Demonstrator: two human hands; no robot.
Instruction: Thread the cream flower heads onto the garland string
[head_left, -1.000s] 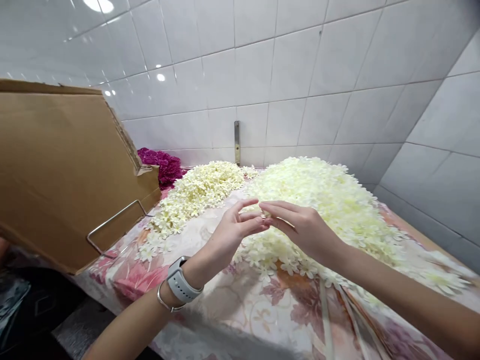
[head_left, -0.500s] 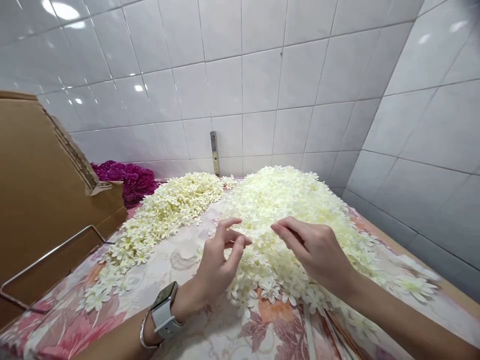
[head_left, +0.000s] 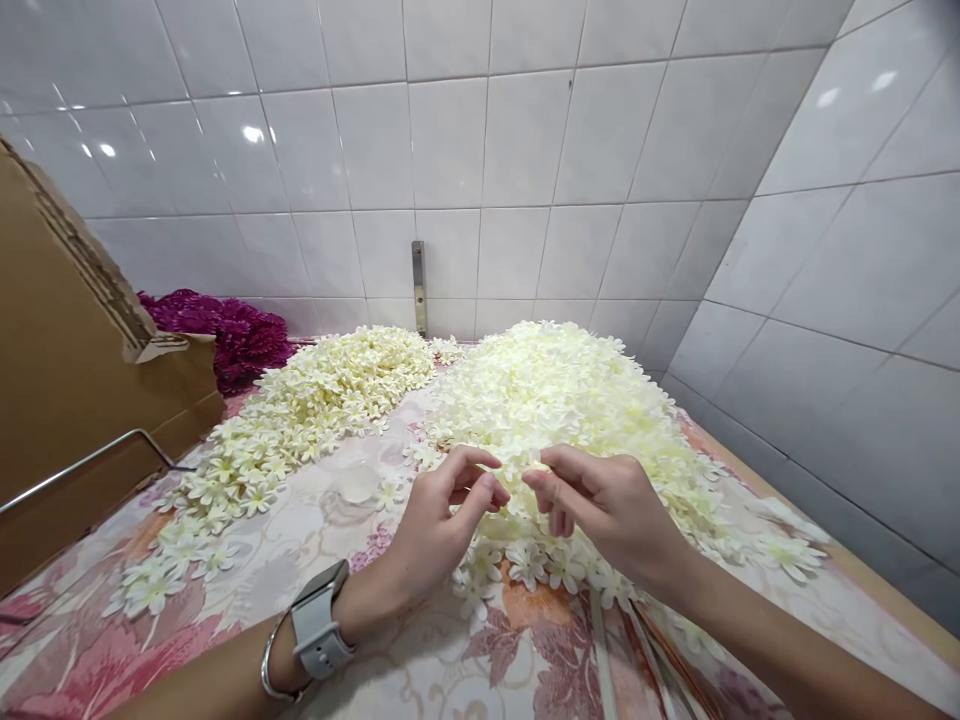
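Over the front of a heap of loose white flowers [head_left: 570,380], my two hands face each other a short way apart. My left hand [head_left: 450,515] has its fingers loosely curved, with the index fingertip and thumb apart; nothing shows between them. My right hand [head_left: 600,500] pinches thumb against index finger. A small pale bit shows at that pinch, but it blends with the flowers behind, so I cannot make out its kind. Both hands hang just in front of the heap. On my left wrist are a watch [head_left: 322,620] and a bangle.
A second, creamier flower heap [head_left: 352,365] lies to the left, with purple flowers [head_left: 240,335] behind it. A cardboard box [head_left: 90,380] and a metal wire bar [head_left: 82,465] stand far left. Thin strips [head_left: 637,660] lie on the patterned tablecloth [head_left: 420,650]. Tiled walls close the back and right.
My left fingers have curled in closer to the thumb. Both hands have come slightly nearer each other, the right fingers still pinched. The camera view has shifted a little.
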